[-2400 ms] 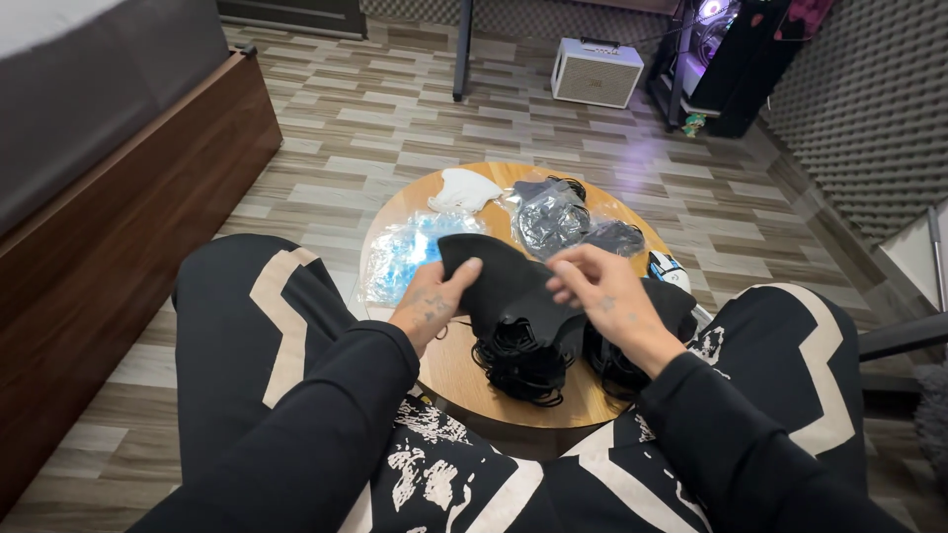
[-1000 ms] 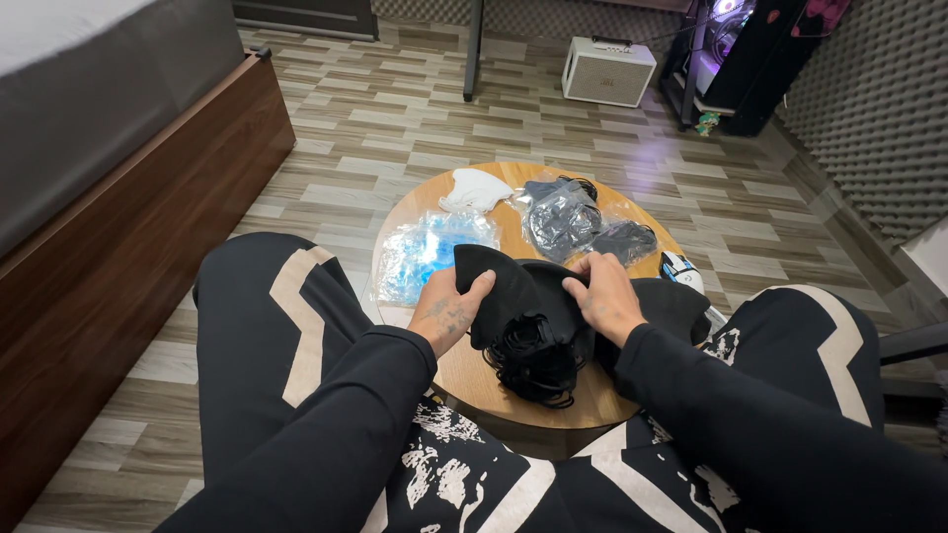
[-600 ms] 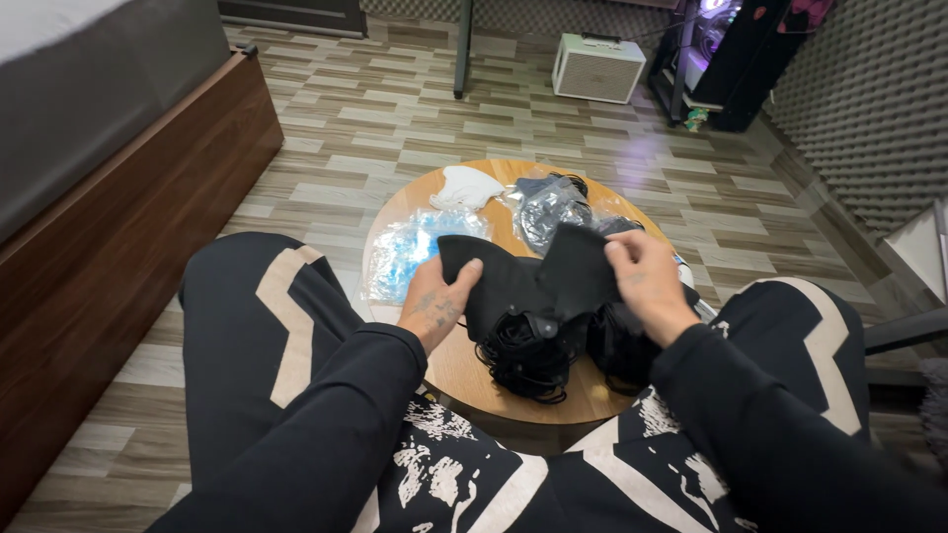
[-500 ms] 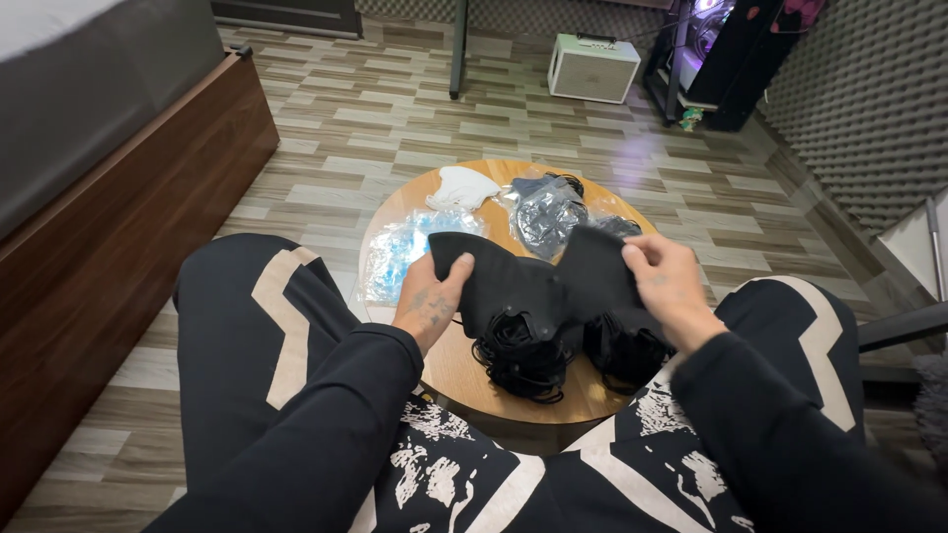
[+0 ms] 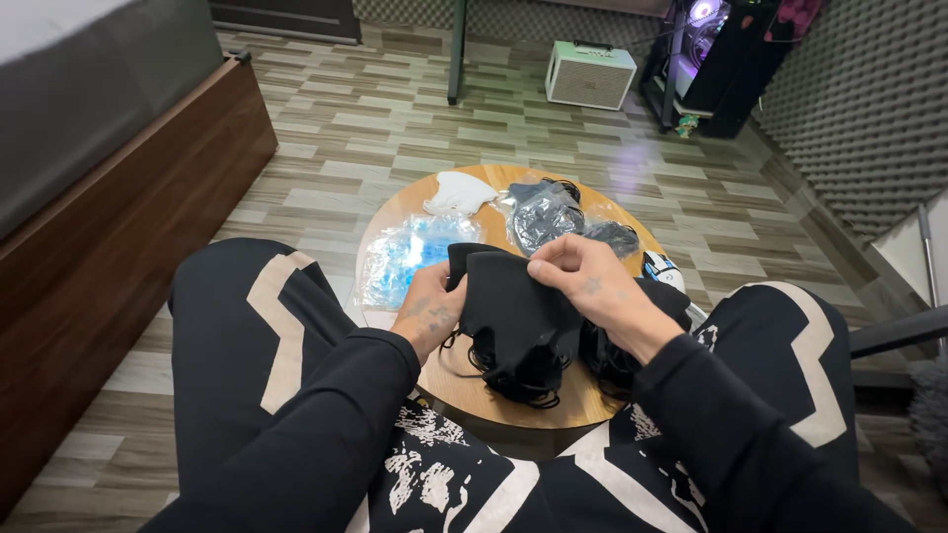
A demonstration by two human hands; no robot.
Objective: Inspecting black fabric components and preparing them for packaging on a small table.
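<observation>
Round and wooden, the small surface [image 5: 553,395] stands on a striped plank floor [image 5: 355,148] before the person's knees. Both hands pinch a black cloth mask [image 5: 513,301] between them above the near half of the wood: the left hand [image 5: 430,311] grips its left edge, the right hand [image 5: 588,286] closes on its top right corner. Under it lies a heap of black masks [image 5: 518,370]. Beyond are a bag of blue masks [image 5: 410,257], a white mask [image 5: 459,192] and a clear bag of dark masks [image 5: 543,212].
</observation>
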